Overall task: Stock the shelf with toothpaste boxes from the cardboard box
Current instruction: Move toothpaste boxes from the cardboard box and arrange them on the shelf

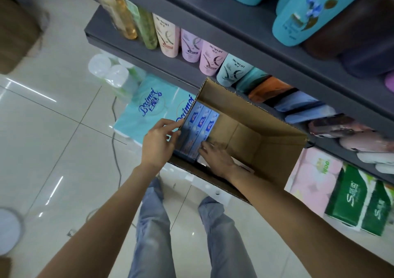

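Observation:
An open cardboard box [260, 128] sits low in front of the grey shelving [213, 43]. Three blue toothpaste boxes [200, 124] lie side by side against its left inner wall. My left hand [158, 143] is at the box's left wall, with fingers curled round the wall's top edge beside the toothpaste boxes. My right hand [215, 156] reaches down inside the cardboard box, its fingers curled at the near end of the rightmost toothpaste box. The rest of the box floor is bare cardboard.
Shampoo bottles and tubes [191, 45] line the shelf above the box. A mint tissue pack [149, 107] and plastic-wrapped rolls [110, 71] lie to the left, green tissue packs [358, 201] to the right. My legs [185, 230] stand on the tiled floor; a cable [116, 149] runs across it.

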Demonstrator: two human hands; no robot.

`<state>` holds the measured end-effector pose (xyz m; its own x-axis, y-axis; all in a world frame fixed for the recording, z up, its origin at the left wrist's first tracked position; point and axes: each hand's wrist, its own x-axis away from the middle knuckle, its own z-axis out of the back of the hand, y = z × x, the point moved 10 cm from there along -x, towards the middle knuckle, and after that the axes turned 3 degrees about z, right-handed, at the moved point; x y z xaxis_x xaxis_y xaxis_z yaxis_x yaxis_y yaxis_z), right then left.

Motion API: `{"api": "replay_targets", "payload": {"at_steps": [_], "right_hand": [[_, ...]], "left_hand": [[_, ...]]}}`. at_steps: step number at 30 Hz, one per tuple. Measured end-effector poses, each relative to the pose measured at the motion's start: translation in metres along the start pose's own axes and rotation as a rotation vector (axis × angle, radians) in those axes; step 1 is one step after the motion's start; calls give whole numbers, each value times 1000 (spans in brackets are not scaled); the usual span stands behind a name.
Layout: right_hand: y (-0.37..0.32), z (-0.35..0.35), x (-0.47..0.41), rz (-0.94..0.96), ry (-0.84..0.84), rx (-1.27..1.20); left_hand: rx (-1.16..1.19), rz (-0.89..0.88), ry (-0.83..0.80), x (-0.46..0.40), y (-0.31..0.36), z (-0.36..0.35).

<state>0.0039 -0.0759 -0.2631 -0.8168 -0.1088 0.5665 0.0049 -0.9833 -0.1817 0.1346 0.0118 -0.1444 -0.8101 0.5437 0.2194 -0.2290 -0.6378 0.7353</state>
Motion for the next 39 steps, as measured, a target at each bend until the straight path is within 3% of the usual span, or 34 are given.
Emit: {"api": "replay_targets", "payload": {"at_steps": [5,10,20,26,29,31,34,36,39], "right_hand": [[10,3,3,-62,-19,-139],[20,18,26,-103,74,-135],[63,6,7,-380,187,-204],[67,6,23,-478,155,-464],[61,62,56,-471,305,-545],[59,110,93,-500,469,-622],[61,175,161,-564,820,-886],[65,203,200,-588,1028,-1069],[68,224,245,-630,1227,-1299]], "left_hand": [[2,28,-8,-3,-1,0],[11,38,-2,-1,0,-2],[26,-10,28,0,1,-3],[-17,-1,-5,-1,3,-2],[-116,-27,-14,2,22,9],[-30,-64,-56,11,48,15],[159,-67,-341,37,100,-2],[98,-95,-477,56,135,-17],[-54,-214,-454,76,186,-19]]}}
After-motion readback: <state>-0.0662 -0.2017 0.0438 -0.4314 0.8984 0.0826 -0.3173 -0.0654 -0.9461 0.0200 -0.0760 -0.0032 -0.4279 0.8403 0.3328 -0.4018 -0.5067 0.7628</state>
